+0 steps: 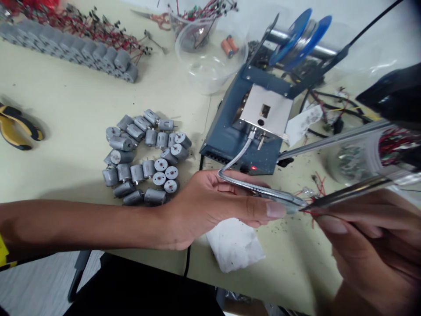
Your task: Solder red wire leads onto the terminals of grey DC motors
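My left hand [230, 204] is closed around a silvery flexible tube [259, 188] that curves down from the metal box of a blue-grey solder feeder [226, 131]. A grey piece, partly hidden, shows at its fingertips. Near the right edge my right hand [368, 228] pinches a thin red wire [307, 212]. The dark tip of a soldering iron [348, 193] meets the tube's end and the wire between both hands. A blue spool [301, 39] of solder sits on top of the feeder.
Small grey motors [136, 173] cluster left of the feeder, with a longer row [75, 48] behind. Yellow-black pliers [18, 127] lie far left. Clear tubs [210, 52] stand at the back, and a jar of wires [358, 153] at right. White tissue [235, 245] lies near the front.
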A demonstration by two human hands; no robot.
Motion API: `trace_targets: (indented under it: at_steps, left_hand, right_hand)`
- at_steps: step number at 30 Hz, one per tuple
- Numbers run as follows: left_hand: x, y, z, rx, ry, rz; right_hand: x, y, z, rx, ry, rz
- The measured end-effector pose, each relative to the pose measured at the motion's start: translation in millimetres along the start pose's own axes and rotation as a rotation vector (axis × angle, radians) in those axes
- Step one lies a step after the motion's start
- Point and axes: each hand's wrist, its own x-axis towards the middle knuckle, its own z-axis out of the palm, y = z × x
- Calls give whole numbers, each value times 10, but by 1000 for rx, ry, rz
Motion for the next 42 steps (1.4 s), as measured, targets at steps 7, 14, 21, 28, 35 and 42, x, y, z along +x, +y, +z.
trace_targets:
  at_steps: [7,14,21,28,35,42]
  left_hand:
    - [-13,-4,24,-2,6,3]
    - [-14,11,-30,10,-33,-18]
    - [-33,4,-18,5,-11,-5]
    - [-29,1,-9,14,-10,0]
    - [-25,-26,-39,23,-29,28]
    - [0,-60,-81,19,-106,32]
  right_hand:
    - [-1,-1,-18,17,-10,22]
    - [14,39,-18,64,-19,13]
    - [11,38,-36,-3,-78,-42]
    - [14,31,-42,15,-64,-27]
    - [28,-168,33,-14,-56,93]
    - [37,-97,14,30,-70,5]
